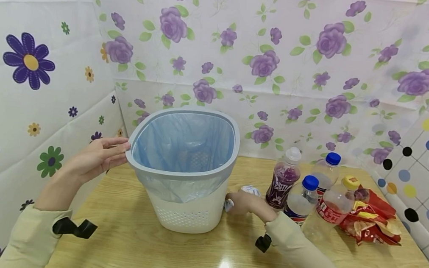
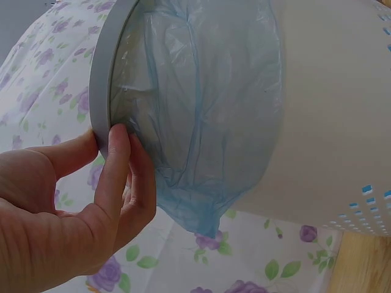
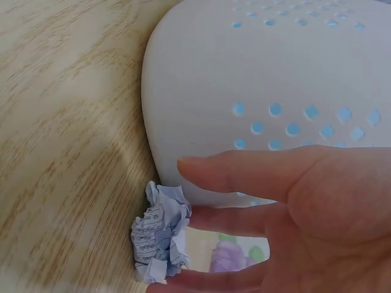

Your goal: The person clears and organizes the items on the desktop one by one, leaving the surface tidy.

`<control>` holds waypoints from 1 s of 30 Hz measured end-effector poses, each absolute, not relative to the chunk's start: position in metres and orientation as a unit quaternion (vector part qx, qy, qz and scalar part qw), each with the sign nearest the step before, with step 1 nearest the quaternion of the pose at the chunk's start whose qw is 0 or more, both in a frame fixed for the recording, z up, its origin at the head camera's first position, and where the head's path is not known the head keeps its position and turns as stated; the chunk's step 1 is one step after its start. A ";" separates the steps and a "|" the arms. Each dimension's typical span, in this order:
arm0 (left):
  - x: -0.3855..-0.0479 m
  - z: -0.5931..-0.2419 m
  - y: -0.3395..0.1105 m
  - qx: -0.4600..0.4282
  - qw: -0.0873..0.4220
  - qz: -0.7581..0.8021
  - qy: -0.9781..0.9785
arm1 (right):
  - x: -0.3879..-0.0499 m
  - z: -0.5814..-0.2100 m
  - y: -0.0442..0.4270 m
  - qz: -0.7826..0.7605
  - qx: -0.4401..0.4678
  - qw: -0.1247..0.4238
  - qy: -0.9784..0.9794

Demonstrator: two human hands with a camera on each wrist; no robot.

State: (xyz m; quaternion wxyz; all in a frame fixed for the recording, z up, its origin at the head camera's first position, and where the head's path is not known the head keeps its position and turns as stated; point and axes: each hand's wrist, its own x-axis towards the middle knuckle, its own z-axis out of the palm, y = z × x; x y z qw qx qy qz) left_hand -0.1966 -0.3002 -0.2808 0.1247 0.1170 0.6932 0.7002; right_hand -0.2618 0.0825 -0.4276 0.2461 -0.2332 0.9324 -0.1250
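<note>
A white bin (image 1: 191, 223) with a grey rim and a blue plastic liner (image 1: 187, 140) stands on the table. My left hand (image 1: 95, 157) pinches its rim on the left side, thumb and fingertips to either side of the edge in the left wrist view. Low beside the bin's right side, my right hand (image 1: 244, 202) reaches round a crumpled printed paper (image 3: 162, 235) on the table. Its fingers are fairly straight at the paper, and the thumb stands apart from it. Another crumpled paper (image 1: 251, 190) lies just behind that hand.
Right of the hand stand a purple drink bottle (image 1: 283, 182), two blue-capped bottles (image 1: 302, 197) and a yellow-capped bottle (image 1: 332, 210). A red crumpled snack bag (image 1: 373, 220) lies beyond them. Patterned cloth walls (image 1: 220, 66) enclose the wooden table (image 1: 143, 251).
</note>
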 end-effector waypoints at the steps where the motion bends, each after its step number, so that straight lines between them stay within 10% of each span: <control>1: -0.197 -0.281 -0.300 0.117 0.125 0.701 0.693 | -0.261 -0.429 0.082 -0.122 -0.227 0.252 0.933; 30: -0.195 -0.280 -0.299 0.106 0.122 0.699 0.696 | -0.259 -0.420 0.094 -0.072 -0.271 0.235 0.931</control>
